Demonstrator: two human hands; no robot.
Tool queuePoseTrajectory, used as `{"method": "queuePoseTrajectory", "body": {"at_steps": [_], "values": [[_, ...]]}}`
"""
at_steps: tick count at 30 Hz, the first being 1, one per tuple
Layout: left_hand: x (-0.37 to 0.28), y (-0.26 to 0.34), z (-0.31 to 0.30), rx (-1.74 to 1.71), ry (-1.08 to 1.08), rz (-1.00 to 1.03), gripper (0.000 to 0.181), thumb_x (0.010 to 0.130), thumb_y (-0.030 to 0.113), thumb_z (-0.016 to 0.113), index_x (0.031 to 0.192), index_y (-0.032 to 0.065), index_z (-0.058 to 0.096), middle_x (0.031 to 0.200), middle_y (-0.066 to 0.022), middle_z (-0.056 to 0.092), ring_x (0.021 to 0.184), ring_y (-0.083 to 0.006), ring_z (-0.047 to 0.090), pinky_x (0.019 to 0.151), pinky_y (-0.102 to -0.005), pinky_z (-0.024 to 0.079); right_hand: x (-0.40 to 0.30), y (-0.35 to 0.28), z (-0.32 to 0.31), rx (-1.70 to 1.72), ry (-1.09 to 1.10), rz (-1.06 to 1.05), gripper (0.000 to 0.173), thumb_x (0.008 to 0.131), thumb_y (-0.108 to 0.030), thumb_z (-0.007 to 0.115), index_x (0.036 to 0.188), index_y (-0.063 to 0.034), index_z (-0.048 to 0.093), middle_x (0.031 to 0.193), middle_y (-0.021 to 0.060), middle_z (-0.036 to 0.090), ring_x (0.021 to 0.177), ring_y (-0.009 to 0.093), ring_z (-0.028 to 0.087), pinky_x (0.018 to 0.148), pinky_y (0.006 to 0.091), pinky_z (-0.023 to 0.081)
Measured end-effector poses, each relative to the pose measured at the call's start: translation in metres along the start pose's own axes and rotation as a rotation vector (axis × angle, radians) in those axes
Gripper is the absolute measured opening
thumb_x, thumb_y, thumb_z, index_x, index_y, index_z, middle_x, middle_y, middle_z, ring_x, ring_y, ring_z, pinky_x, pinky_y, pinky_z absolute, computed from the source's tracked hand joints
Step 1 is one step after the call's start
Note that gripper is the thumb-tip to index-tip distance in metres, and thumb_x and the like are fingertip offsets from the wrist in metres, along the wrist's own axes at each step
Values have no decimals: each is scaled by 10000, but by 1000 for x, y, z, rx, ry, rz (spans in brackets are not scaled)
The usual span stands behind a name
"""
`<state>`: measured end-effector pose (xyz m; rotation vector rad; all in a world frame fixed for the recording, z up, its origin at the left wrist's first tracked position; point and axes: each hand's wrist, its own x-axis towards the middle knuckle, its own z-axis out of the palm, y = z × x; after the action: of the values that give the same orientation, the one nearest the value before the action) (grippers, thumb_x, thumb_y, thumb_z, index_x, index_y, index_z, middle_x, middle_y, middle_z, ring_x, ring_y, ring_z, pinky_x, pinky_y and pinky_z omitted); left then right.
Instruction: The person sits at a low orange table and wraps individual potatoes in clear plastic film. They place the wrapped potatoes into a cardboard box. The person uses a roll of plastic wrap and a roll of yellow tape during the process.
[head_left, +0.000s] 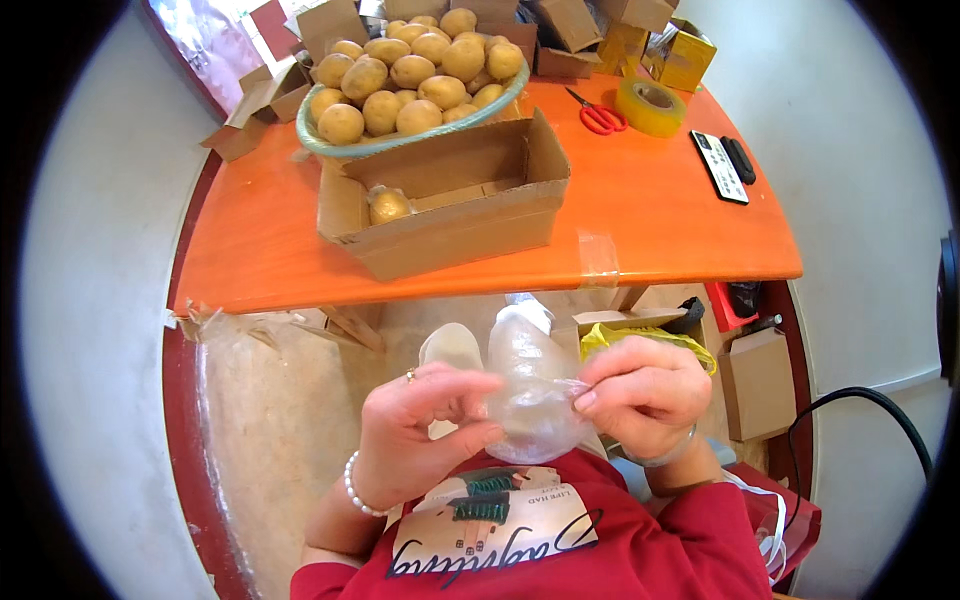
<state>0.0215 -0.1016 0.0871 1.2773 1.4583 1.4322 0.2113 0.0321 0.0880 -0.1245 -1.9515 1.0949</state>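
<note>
A mass of clear plastic film or bags rests on the lap, shiny and crumpled. My right hand pinches a thin piece of clear plastic between thumb and forefinger. On the other side, my left hand has its thumb and fingers apart with nothing visible between them. Its slightly blurred fingertips are at the plastic's left edge. Beyond the hands, an open cardboard box stands on the orange table. One potato, apparently wrapped in clear plastic, lies inside the box at its left end.
Behind the box sits a light-blue basin heaped with potatoes. Red-handled scissors, a tape roll and a phone-like device lie to the right. Below the table, a yellow plastic bag sits in a carton.
</note>
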Motion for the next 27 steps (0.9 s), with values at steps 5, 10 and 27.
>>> {"method": "queuePoseTrajectory", "body": {"at_steps": [5,10,27], "values": [[1,-7,-6,498,151,268,186,727,-107,666,882,-5,653,830,-59,593,638,-110,595,594,-218,474,15,-2,10,-72,1,-42,137,699,65,667,802,-24,681,823,100,651,636,212,630,551,275,496],[-10,-18,-8,-190,250,-1,127,859,-86,546,959,-14,578,910,-85,601,704,-147,615,623,-252,505,27,-3,21,-239,-132,-233,162,660,27,682,805,-45,676,837,90,655,624,228,620,564,295,492],[1,-12,-35,-737,410,-107,29,913,65,564,930,41,568,677,37,537,541,-24,459,478,-189,351,129,29,-1,-405,-124,-140,180,752,-42,694,929,-33,665,826,113,644,661,219,632,601,304,517]]}}
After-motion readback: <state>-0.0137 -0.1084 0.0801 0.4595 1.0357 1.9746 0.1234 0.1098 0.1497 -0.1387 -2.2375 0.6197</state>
